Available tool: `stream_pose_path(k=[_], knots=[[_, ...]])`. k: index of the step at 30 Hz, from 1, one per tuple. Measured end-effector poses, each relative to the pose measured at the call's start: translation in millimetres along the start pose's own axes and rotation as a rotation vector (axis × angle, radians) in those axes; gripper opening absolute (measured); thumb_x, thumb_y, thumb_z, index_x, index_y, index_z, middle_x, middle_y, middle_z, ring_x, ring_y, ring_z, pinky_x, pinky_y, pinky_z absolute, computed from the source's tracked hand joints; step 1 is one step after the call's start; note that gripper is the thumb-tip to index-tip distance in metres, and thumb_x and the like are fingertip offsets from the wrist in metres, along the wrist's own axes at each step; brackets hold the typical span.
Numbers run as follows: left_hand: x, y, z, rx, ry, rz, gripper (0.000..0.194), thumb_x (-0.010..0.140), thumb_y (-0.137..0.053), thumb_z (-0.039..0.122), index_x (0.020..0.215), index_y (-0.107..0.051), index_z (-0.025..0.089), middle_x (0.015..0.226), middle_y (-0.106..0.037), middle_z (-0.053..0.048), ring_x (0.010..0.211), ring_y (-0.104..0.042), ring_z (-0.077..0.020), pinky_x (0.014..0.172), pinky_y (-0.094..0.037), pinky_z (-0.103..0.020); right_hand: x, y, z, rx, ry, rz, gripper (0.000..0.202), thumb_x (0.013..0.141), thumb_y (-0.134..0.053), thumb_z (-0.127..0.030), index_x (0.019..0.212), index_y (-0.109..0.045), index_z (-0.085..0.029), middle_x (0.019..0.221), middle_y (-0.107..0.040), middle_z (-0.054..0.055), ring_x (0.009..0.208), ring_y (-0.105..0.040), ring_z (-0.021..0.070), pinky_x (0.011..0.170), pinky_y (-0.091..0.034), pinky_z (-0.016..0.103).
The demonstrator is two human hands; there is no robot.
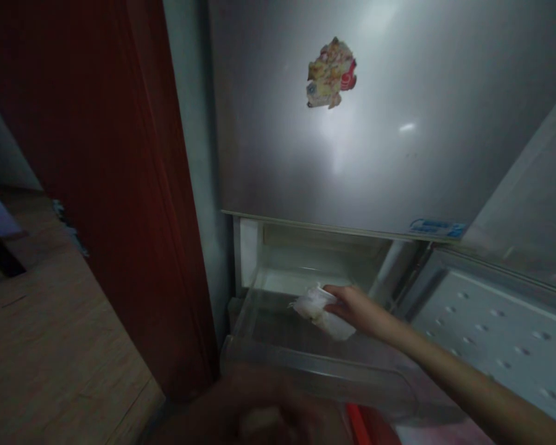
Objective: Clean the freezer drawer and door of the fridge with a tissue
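White cloth (336, 322) is pinched in my right hand (345, 303), near the drawer (317, 361)'s front edge; blurred left hand (264, 402), I can't tell.

You look through a single camera worn on your head, facing forward and angled down past your right hand (345, 303). It sits above that hand and a little back from it, near enough that your forearm (445, 371) runs out through the lower right corner. Beyond and above the hand, a steel-coloured fridge door (389, 167) fills much of the top. Just below the hand you look down into a clear drawer (324, 364). The view reaches left to a brown wooden panel (152, 204) and right to an opened inner door (486, 334).
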State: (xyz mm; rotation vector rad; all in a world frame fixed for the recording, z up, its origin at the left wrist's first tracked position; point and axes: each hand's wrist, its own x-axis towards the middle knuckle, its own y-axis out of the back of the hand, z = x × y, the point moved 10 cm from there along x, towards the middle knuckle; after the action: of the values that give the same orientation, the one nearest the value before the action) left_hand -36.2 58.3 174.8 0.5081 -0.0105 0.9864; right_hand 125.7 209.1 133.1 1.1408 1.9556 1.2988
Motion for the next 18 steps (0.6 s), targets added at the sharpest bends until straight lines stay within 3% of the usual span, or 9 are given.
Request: stream_pose_path(k=[1, 3, 4, 6, 8, 11, 14, 16, 18], knots=[[14, 10.7, 7, 0.041, -0.031, 0.016, 0.031, 0.091, -0.054, 0.043, 0.110, -0.072, 0.027, 0.105, -0.074, -0.007, 0.101, -0.066, -0.0213, 0.093, -0.050, -0.035, -1, 4, -6, -0.024, -0.012, 0.029, 0.019, 0.088, -0.056, -0.019, 0.104, -0.066, -0.017, 0.098, -0.071, 0.007, 0.089, -0.066, 0.0204, 0.075, -0.043, 0.025], [47, 34.6, 26, 0.348, -0.168, 0.167, 0.040, 0.089, -0.058, 0.034, 0.128, -0.062, 0.025, 0.129, -0.064, -0.008, 0.120, -0.057, -0.0228, 0.105, -0.042, -0.039, -4, 11, -20, -0.078, -0.032, 0.089, 0.019, 0.088, -0.058, -0.020, 0.105, -0.067, -0.017, 0.096, -0.072, 0.008, 0.087, -0.067, 0.0205, 0.072, -0.041, 0.025], [64, 36.5, 28, 0.482, -0.195, 0.178, 0.049, 0.087, -0.061, 0.031, 0.134, -0.056, 0.024, 0.137, -0.058, -0.009, 0.127, -0.052, -0.0237, 0.109, -0.039, -0.040, -5, 14, -27, -0.100, -0.039, 0.116, 0.019, 0.088, -0.058, -0.021, 0.104, -0.067, -0.017, 0.096, -0.072, 0.008, 0.087, -0.067, 0.0208, 0.071, -0.041, 0.025], [96, 32.1, 20, 0.669, -0.189, 0.132, 0.057, 0.085, -0.064, 0.028, 0.140, -0.050, 0.022, 0.142, -0.054, -0.010, 0.130, -0.049, -0.0249, 0.110, -0.037, -0.040, -7, 19, -39, -0.115, -0.037, 0.167, 0.017, 0.089, -0.059, -0.022, 0.103, -0.068, -0.017, 0.095, -0.072, 0.008, 0.089, -0.067, 0.0211, 0.072, -0.040, 0.024], [118, 28.6, 0, 0.755, -0.095, 0.059, 0.045, 0.087, -0.060, 0.025, 0.131, -0.058, 0.021, 0.128, -0.065, -0.009, 0.116, -0.059, -0.0244, 0.099, -0.044, -0.036, -11, 22, -43, -0.081, -0.025, 0.212, 0.017, 0.090, -0.060, -0.024, 0.103, -0.068, -0.018, 0.095, -0.072, 0.007, 0.089, -0.067, 0.0203, 0.073, -0.040, 0.024], [130, 33.8, -24, 0.730, 0.001, 0.010, 0.022, 0.088, -0.056, 0.026, 0.101, -0.072, 0.018, 0.090, -0.074, -0.004, 0.086, -0.065, -0.0192, 0.073, -0.045, -0.026, -19, 27, -29, 0.022, -0.037, 0.276, 0.016, 0.089, -0.063, -0.028, 0.099, -0.069, -0.017, 0.091, -0.071, 0.005, 0.083, -0.065, 0.0182, 0.069, -0.039, 0.023], [131, 41.5, -34, 0.671, 0.002, -0.019, 0.024, 0.087, -0.058, 0.033, 0.087, -0.073, 0.014, 0.072, -0.068, -0.001, 0.071, -0.059, -0.0159, 0.062, -0.038, -0.023, -28, 25, -16, 0.092, -0.044, 0.290, 0.019, 0.092, -0.058, -0.030, 0.092, -0.070, -0.016, 0.084, -0.070, 0.004, 0.075, -0.062, 0.0161, 0.064, -0.037, 0.023], [131, 40.0, -41, 0.689, 0.028, -0.087, 0.024, 0.086, -0.058, 0.032, 0.087, -0.073, 0.014, 0.073, -0.069, -0.001, 0.071, -0.059, -0.0162, 0.063, -0.039, -0.023, -33, 22, -17, 0.050, -0.054, 0.285, 0.024, 0.096, -0.052, -0.032, 0.094, -0.070, -0.016, 0.084, -0.070, 0.005, 0.075, -0.063, 0.0166, 0.063, -0.036, 0.023], [133, 31.8, -40, 0.741, 0.016, -0.157, 0.022, 0.084, -0.061, 0.027, 0.098, -0.073, 0.015, 0.090, -0.074, -0.004, 0.084, -0.063, -0.0189, 0.073, -0.042, -0.025, -36, 20, -26, -0.056, -0.093, 0.268, 0.027, 0.099, -0.049, -0.034, 0.101, -0.070, -0.018, 0.087, -0.071, 0.007, 0.081, -0.066, 0.0197, 0.065, -0.037, 0.024]])
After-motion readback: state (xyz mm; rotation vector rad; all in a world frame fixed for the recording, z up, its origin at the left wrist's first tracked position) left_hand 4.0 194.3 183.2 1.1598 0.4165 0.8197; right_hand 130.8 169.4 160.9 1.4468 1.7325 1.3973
